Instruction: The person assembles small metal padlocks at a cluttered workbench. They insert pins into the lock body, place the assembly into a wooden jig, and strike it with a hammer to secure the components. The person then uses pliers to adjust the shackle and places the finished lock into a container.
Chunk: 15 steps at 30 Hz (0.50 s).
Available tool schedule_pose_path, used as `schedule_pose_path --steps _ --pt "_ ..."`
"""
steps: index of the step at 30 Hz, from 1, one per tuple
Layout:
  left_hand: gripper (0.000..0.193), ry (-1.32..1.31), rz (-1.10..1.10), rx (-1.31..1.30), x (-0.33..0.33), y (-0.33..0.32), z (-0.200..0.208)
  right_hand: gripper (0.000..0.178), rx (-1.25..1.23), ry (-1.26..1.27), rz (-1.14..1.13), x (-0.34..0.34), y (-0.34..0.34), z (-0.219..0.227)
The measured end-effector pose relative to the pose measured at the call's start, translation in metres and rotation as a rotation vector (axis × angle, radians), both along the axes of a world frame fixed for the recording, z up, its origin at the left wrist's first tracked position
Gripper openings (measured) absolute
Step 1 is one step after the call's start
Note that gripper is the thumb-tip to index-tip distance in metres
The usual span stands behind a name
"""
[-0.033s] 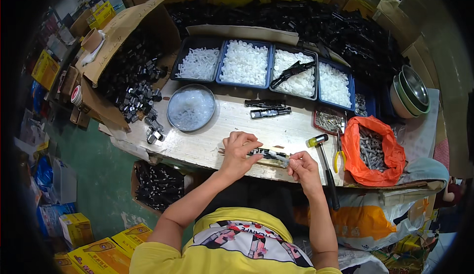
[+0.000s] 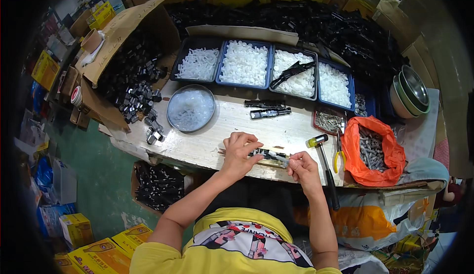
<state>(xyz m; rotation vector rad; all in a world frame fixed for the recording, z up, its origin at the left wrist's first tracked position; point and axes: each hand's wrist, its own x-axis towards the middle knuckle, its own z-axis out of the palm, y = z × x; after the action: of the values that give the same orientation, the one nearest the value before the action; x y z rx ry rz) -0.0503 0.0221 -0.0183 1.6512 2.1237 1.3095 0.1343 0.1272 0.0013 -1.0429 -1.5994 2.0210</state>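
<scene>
At the front edge of the bench, a slim black part with pale pieces in it (image 2: 269, 154) lies on a light wooden strip. My left hand (image 2: 238, 154) is closed on its left end, thumb and fingers pinching from above. At the right end, my right hand (image 2: 302, 167) pinches a small grey piece (image 2: 285, 161) between thumb and fingertips, against the black part. The fingers hide most of that grey piece. Behind lie two black assembled parts (image 2: 269, 112). A hammer with a yellow-tipped head (image 2: 318, 141) rests beside my right hand.
Blue trays of small white pieces (image 2: 244, 62) line the back, one with a black part (image 2: 293, 73) across it. A round dish (image 2: 191, 108) stands left, near a carton of black and metal pieces (image 2: 129, 79). Yellow-handled pliers (image 2: 339, 159) and an orange bag (image 2: 353, 150) sit right.
</scene>
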Motion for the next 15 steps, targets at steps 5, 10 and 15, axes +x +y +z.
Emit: schedule_pose_path --steps 5,10,15 --pt "0.029 -0.043 -0.004 -0.056 0.003 0.003 0.000 0.011 0.055 -0.035 0.023 -0.004 0.002 -0.001" --pt "0.029 -0.075 -0.009 -0.081 0.001 0.004 0.002 0.011 0.146 -0.080 0.098 -0.009 0.003 -0.001" --pt "0.028 -0.083 -0.016 -0.073 0.001 0.005 0.003 0.009 0.217 -0.136 0.140 -0.012 0.006 -0.002"
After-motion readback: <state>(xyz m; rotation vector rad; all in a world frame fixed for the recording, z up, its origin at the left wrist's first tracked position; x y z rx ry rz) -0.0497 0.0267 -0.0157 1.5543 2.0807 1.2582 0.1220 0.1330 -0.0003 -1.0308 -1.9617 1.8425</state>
